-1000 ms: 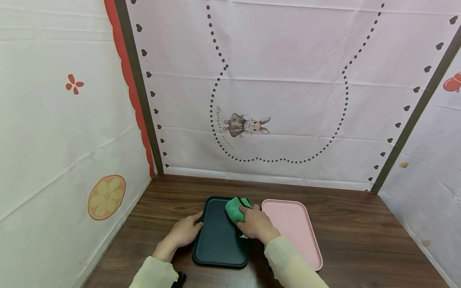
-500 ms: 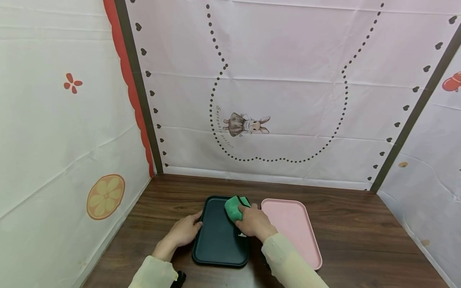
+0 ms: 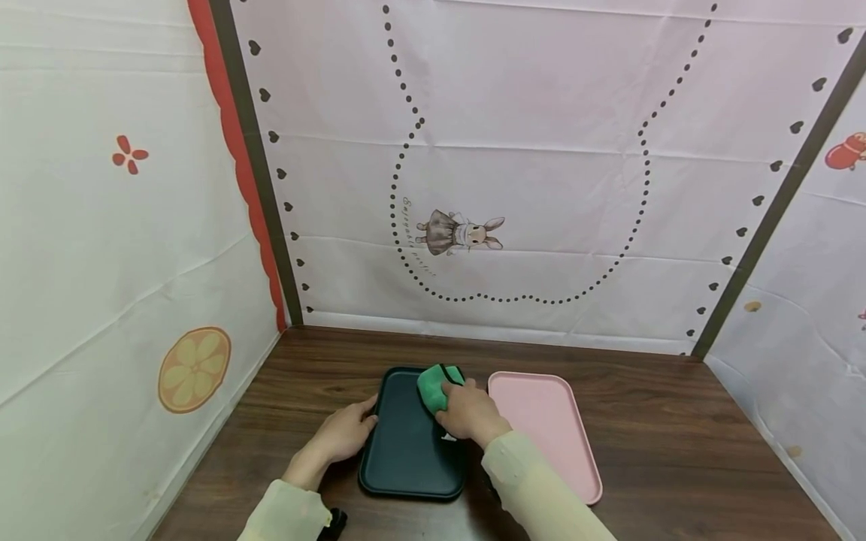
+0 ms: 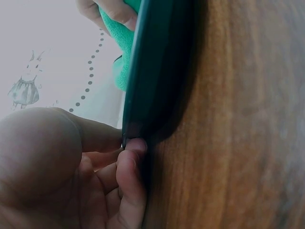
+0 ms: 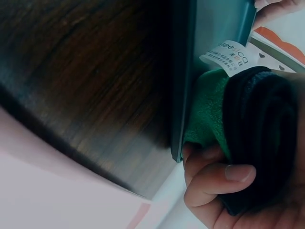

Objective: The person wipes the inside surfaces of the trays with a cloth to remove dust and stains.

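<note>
Low in the head view, right of centre, a pink tray (image 3: 544, 421) lies beside the dark tray (image 3: 406, 458), partly hidden by the right sleeve (image 3: 534, 485). At the dark tray's upper right is a green cloth (image 3: 430, 388), gripped by the right hand's (image 3: 469, 412) curled fingers; the left hand (image 3: 345, 431) pinches the tray's left rim.

Dark brown wood-grain tabletop (image 3: 683, 443). Directly on it: dark green tray (image 3: 406, 462), then pink tray (image 3: 541, 424) just to the right. Rectangular, round-cornered, side by side, strip of wood between.
</note>
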### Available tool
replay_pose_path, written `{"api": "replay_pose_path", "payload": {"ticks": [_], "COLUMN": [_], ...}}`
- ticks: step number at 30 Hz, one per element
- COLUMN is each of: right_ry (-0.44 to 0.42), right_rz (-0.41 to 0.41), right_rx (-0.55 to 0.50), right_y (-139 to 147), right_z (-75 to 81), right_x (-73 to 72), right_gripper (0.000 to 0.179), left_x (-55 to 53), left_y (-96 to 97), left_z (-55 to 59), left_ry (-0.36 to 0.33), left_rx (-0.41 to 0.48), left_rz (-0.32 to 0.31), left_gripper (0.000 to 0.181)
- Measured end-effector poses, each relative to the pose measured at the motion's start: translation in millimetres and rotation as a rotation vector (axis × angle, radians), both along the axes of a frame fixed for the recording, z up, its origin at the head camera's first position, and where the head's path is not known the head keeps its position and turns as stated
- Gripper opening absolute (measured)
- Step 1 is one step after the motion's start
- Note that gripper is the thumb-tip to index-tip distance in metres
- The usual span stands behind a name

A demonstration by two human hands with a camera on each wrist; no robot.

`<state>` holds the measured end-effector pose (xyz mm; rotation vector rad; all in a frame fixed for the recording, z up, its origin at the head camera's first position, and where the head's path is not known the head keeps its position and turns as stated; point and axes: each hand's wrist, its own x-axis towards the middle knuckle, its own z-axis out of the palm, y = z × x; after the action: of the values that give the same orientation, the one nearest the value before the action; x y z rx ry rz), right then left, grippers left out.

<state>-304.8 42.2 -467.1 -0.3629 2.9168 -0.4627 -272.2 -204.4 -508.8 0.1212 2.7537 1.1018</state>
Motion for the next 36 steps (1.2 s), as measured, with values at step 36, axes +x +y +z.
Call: {"api": "replay_pose_path", "payload": {"ticks": [36], "right_ry": [0.041], "right_rz": [0.028], "right_rx": [0.007], "right_y": [-21], "right_z": [-9.2], "right_x": [-2.9], "right_gripper": [0.064], "left_x": [0.3], "left_y": [-0.4], "left_z": [3.4], "left_ry": [0.021], "left_rx": [-0.073], "left_rz": [0.01], "left_gripper": [0.052]}}
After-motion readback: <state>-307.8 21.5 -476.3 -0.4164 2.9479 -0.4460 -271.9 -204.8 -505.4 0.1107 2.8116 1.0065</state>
